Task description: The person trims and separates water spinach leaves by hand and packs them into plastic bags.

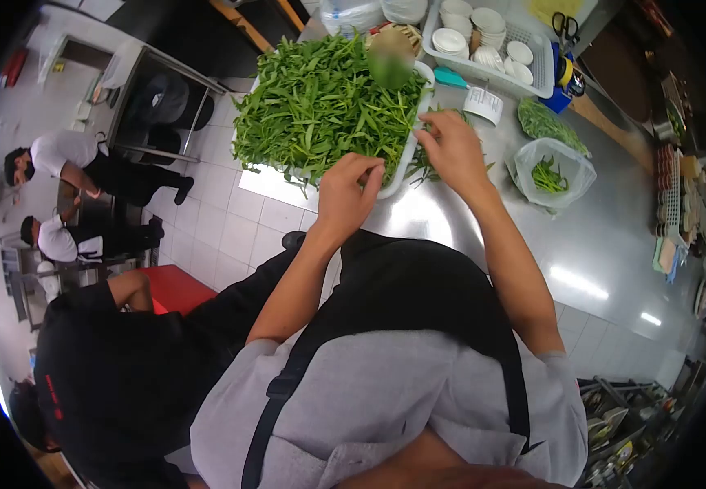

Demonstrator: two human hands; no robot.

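Leafy greens [324,114] are heaped in the white tray [408,156]. Over its near edge the left hand [348,189] is held, fingers curled; by the side rim, the right hand [456,148], fingers bent. Whether anything is gripped cannot be told. Light pinching is probably best.

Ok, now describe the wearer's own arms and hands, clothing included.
The left hand and right hand wear no gloves, and no watch shows. Short grey sleeves leave both forearms bare. A black apron with black straps, one buckled, covers part of the shirt.
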